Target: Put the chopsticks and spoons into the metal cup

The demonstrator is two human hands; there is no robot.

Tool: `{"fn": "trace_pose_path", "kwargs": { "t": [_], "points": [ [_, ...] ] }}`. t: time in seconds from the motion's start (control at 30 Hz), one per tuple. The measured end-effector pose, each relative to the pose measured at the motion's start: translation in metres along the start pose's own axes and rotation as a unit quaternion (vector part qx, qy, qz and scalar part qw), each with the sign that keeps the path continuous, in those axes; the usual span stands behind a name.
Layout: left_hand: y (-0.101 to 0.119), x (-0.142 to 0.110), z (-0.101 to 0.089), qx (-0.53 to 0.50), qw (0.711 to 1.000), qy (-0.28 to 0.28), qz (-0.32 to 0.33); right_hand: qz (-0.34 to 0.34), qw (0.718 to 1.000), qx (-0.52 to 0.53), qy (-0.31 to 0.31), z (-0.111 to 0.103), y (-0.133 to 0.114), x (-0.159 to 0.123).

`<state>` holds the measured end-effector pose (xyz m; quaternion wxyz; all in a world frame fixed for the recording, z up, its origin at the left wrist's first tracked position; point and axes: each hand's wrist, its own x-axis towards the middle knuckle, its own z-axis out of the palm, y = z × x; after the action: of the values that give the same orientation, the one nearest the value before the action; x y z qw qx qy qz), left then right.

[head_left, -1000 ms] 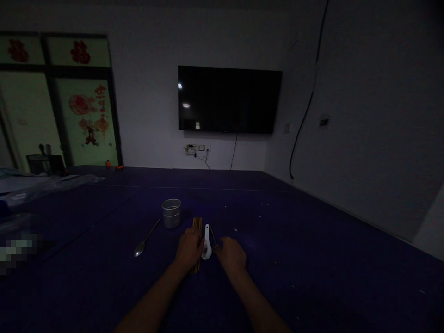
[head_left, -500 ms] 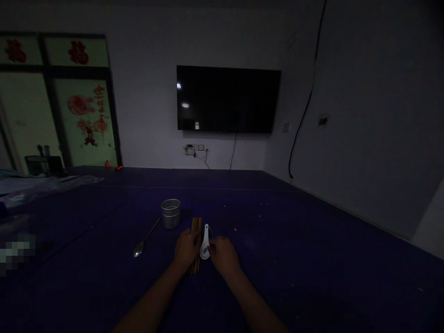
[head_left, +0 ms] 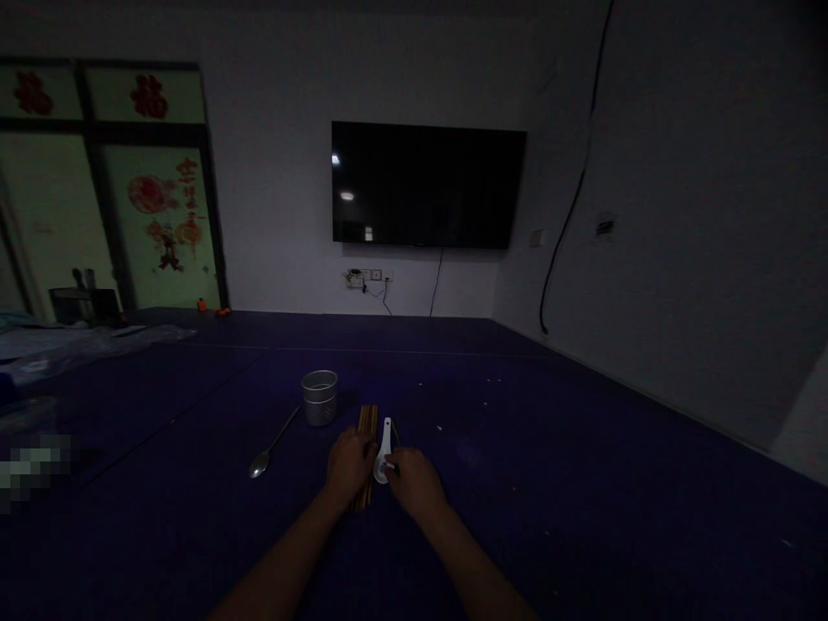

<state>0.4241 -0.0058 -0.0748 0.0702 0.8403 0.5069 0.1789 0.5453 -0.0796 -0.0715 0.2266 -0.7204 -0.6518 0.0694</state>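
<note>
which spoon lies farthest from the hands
The metal spoon, out to the left of the cup; the white spoon lies between the left hand and the right hand.

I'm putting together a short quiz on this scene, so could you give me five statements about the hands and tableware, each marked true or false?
1. The left hand covers part of the chopsticks. True.
2. The right hand is at the bowl end of the white spoon. True.
3. The white spoon lies left of the chopsticks. False: the white spoon lies right of them.
4. The cup stands upright, right of the metal spoon. True.
5. The metal spoon is inside the cup. False: the metal spoon lies on the table.
</note>
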Motion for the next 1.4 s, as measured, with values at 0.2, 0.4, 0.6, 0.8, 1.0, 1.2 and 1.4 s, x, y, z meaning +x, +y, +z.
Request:
{"fn": "trace_pose_path", "kwargs": {
  "t": [0.2,0.4,0.6,0.8,1.0,1.2,1.4],
  "points": [
    [0.004,-0.002,-0.003,0.012,1.0,-0.01,-0.016,0.004,1.0,0.004,-0.009,0.002,0.001,0.001],
    [0.005,-0.002,-0.005,0.022,0.999,-0.017,-0.031,-0.013,1.0,0.021,-0.001,0.006,0.003,0.002],
    [0.004,-0.002,-0.007,0.026,0.999,-0.007,-0.041,-0.015,1.0,0.026,0.001,0.009,0.0,0.002],
    [0.004,-0.004,-0.009,0.016,0.999,-0.007,-0.043,-0.042,0.999,0.019,-0.011,0.007,-0.004,0.002],
    [0.004,-0.006,-0.01,0.008,0.999,-0.001,-0.043,-0.081,0.996,0.02,-0.008,0.009,-0.005,0.002],
    [0.006,-0.005,-0.01,0.001,0.998,0.001,-0.057,-0.098,0.994,0.04,-0.011,0.009,-0.005,0.001],
    [0.007,-0.006,-0.01,0.005,0.998,0.005,-0.062,-0.098,0.994,0.053,0.003,0.012,-0.003,0.002]
  ]
}}
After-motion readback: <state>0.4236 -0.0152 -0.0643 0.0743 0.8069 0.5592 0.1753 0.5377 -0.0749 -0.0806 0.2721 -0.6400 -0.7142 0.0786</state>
